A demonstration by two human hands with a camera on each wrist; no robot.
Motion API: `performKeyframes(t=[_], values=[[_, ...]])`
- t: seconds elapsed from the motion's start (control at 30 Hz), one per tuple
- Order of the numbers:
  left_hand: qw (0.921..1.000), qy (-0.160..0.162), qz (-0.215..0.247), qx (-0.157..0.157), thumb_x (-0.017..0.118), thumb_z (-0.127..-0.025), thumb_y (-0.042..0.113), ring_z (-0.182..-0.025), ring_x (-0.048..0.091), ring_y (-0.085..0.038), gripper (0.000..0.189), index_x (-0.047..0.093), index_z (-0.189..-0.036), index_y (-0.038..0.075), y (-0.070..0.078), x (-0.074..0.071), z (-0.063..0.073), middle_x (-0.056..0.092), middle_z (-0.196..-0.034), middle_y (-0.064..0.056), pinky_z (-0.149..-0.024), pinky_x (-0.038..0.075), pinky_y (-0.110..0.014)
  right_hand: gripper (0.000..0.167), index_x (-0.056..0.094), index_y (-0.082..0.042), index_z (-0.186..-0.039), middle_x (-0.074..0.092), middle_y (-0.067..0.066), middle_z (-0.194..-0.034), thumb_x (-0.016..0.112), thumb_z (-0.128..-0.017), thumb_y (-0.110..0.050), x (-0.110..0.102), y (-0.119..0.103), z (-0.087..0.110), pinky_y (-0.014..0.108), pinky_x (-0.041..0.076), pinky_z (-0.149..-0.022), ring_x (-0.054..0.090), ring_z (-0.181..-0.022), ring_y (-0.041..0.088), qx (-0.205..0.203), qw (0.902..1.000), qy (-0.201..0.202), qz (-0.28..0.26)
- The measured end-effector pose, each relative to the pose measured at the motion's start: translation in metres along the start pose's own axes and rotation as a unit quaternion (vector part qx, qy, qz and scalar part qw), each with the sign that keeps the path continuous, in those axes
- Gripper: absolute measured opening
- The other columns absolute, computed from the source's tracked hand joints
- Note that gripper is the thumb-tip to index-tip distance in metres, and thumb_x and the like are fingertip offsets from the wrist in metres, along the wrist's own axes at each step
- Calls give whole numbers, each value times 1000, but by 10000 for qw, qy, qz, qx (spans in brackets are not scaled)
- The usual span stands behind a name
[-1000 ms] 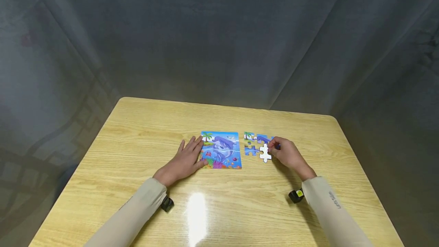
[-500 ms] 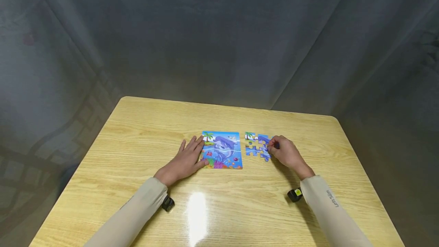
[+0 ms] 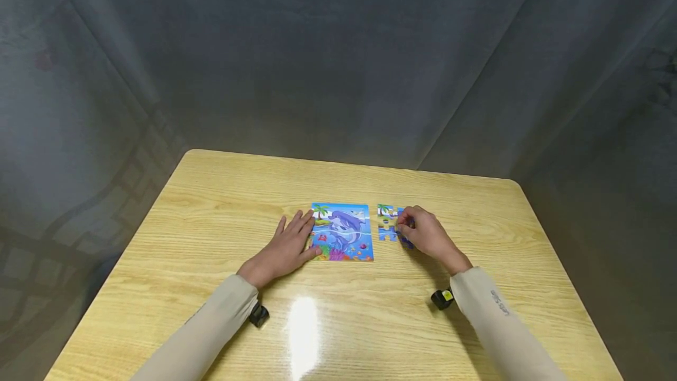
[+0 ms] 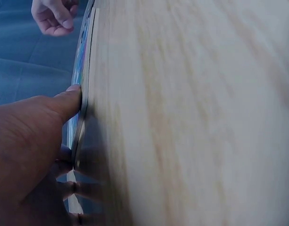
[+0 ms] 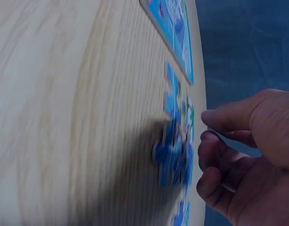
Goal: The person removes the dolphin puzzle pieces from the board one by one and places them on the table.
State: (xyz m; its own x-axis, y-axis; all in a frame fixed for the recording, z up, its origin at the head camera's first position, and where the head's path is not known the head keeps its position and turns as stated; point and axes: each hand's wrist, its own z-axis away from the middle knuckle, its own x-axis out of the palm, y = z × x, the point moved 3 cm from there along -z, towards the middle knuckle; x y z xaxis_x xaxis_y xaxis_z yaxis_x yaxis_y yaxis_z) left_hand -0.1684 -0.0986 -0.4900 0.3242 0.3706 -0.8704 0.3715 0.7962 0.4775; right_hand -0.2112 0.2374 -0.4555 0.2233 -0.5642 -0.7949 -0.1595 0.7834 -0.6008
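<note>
- The left hand (image 3: 282,251) lies on the left side with its fingers straight and spread. Its grip is wide apart, with the thumb well away from the other fingers.
- The tips of its long fingers touch the left edge of the dolphin picture (image 3: 345,231). Its thumb rests over the bottom left part.
- The dolphin picture lies flat near the middle of the table (image 3: 233,193). It shows a purple dolphin, blue water, a palm tree and a red crab.
- The puzzle pieces (image 3: 388,234) lie just to the right of the dolphin picture, with a small gap between. They are mostly blue.
- One of them, the palm tree piece (image 3: 384,211), is at the back left of the bunch.
- The right hand (image 3: 427,235) is over the right side of the puzzle pieces and hides some of them.
- Its fingers are bent. The thumb and pointing finger have their tips close together. I cannot tell if its grip is clamped on a piece.
- Both arms have pale sleeves (image 3: 211,322), and a small black box (image 3: 258,314) sits under the left wrist.
- The right wrist has a black box too, with a yellow patch (image 3: 448,295).
- A big dark gray cloth (image 3: 317,63) hangs behind the table.
- A white shiny spot (image 3: 303,334) shows on the table's near side.
</note>
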Motion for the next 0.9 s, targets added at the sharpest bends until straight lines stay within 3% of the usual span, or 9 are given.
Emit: performKeyframes(t=[0.17, 0.47, 0.67, 0.9], values=[[10000, -15, -56, 2, 54, -111, 49, -169, 6, -41, 83, 22, -169, 0, 0, -1, 0, 12, -181, -16, -133, 3, -70, 12, 71, -3, -114, 63, 12, -105, 66, -104, -7, 9, -16, -6, 26, 47, -62, 55, -76, 17, -153, 9993, -345, -55], [10000, 24, -37, -10, 54, -110, 49, -169, 8, -41, 83, 23, -169, 0, -1, -1, 2, 13, -181, -17, -133, 4, -71, 20, 72, -1, -119, 66, 6, -97, 72, -101, -9, 28, -43, -17, 29, 46, -70, 54, -75, 14, -555, 9949, -836, 104], [10000, -5, -32, -22, 54, -110, 49, -169, 7, -42, 83, 23, -169, 0, 1, -3, 3, 13, -181, -17, -133, 4, -71, 31, 71, -3, -127, 63, 3, -97, 76, -99, -15, 38, -51, -21, 34, 43, -75, 51, -81, 16, -590, 9918, -1052, 414], [10000, -20, -23, -34, 54, -110, 49, -169, 7, -41, 83, 22, -169, 0, -1, -2, 3, 12, -181, -16, -133, 3, -70, 38, 67, -2, -134, 61, 5, -96, 76, -99, -14, 42, -57, -26, 33, 41, -72, 49, -78, 17, -624, 9882, -1317, 481]])
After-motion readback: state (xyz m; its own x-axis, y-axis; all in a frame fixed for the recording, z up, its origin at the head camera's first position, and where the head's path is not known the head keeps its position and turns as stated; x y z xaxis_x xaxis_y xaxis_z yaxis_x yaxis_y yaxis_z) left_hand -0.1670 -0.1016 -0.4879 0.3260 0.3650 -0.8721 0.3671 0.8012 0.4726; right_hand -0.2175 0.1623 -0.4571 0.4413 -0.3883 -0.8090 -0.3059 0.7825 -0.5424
